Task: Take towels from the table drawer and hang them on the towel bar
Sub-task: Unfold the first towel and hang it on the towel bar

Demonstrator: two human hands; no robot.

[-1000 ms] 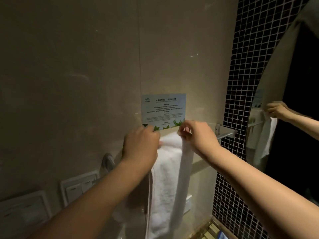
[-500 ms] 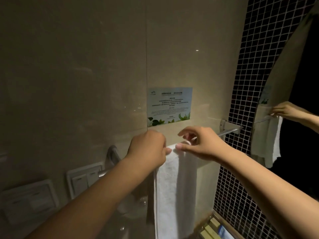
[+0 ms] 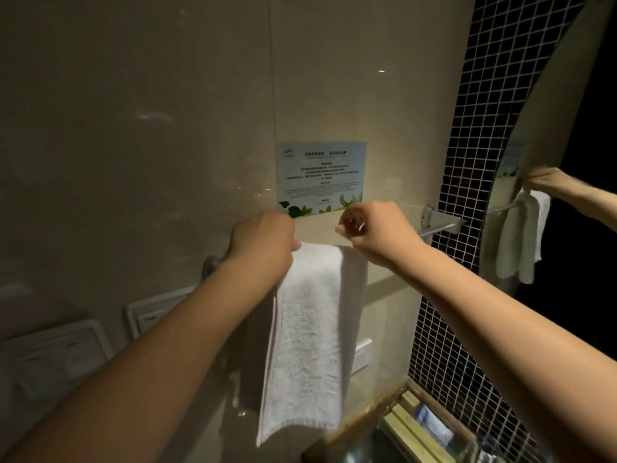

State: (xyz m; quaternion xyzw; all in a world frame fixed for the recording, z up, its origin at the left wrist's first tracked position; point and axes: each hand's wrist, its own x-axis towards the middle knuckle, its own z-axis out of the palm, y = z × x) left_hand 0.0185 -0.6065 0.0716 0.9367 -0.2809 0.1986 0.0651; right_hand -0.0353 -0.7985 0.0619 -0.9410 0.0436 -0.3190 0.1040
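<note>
A white towel (image 3: 310, 332) hangs folded over the metal towel bar (image 3: 438, 230) on the beige wall, and its front flap falls smooth and straight. My left hand (image 3: 263, 243) is closed at the towel's top left corner, right on the bar. My right hand (image 3: 372, 233) hovers just above the towel's top right corner, fingers loosely curled and holding nothing. The towel and both hands hide the middle stretch of the bar.
A printed notice card (image 3: 320, 177) is stuck to the wall above the bar. Switch plates (image 3: 56, 355) sit low on the left. Dark mosaic tile (image 3: 467, 162) and a mirror (image 3: 551, 212) are on the right. A tray with small boxes (image 3: 420, 426) stands at the bottom right.
The towel's bunched top has been flattened over the bar. My right hand has let go of it and risen slightly. My left hand stays on the left corner.
</note>
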